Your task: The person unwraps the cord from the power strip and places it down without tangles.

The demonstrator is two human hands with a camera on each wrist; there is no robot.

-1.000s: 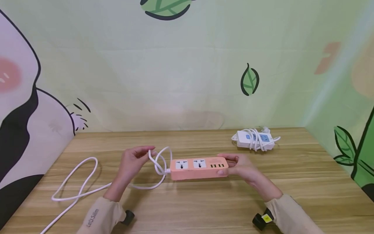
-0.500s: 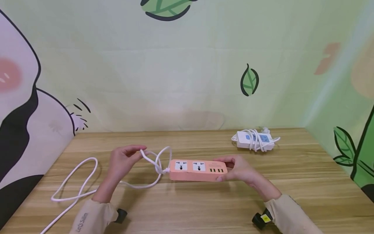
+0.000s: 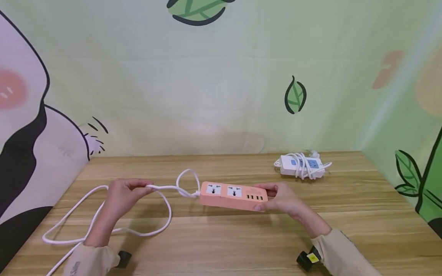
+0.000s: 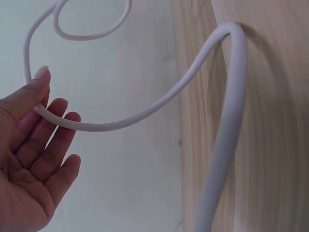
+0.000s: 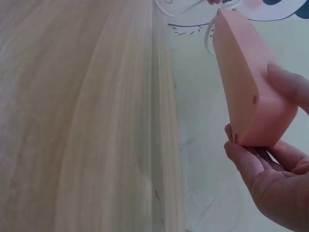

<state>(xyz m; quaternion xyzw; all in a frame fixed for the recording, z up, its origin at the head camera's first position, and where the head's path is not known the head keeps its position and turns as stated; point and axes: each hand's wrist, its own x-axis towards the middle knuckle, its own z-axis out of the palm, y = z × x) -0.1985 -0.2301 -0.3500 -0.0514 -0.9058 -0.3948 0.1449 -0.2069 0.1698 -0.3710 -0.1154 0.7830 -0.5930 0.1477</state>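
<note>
A pink power strip (image 3: 228, 196) with two white sockets and several USB ports is held at its right end by my right hand (image 3: 281, 197). In the right wrist view the thumb lies on one face of the pink power strip (image 5: 246, 77) and the fingers wrap its other side; the strip is raised off the table. My left hand (image 3: 124, 195) pinches the strip's white cord (image 3: 164, 187) between thumb and fingertips. Between that pinch and the strip's left end the cord makes one loose loop. In the left wrist view the white cord (image 4: 140, 116) hangs from the left hand (image 4: 36, 150).
On the wooden table (image 3: 235, 245), the rest of the cord lies in loose bends at the left and runs off the front. A white power strip (image 3: 301, 165) wrapped in its own cord lies at the back right. A printed cloth backdrop (image 3: 224, 96) stands behind the table.
My left hand has moved left with the cord, drawing it straighter and away from the strip. The looped tangle near the strip has loosened. The right hand keeps its hold, the strip slightly tilted.
</note>
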